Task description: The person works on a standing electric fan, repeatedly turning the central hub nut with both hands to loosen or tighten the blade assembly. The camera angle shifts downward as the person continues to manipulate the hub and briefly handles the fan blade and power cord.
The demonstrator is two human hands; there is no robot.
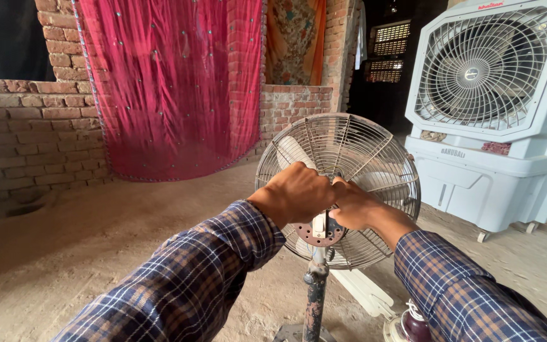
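hands meet at the hub of the rusty round wire-caged pedestal fan [343, 158]: left hand [295, 193] curled over it, right hand [356, 206] pinching beside, equally near.

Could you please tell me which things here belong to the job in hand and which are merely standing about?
In hand:
- pedestal fan, with its wire guard and rusty pole
- left hand and right hand, both on the centre of the guard

Standing about:
- white air cooler
- red cloth hung on the brick wall
- white blade-like part on the ground
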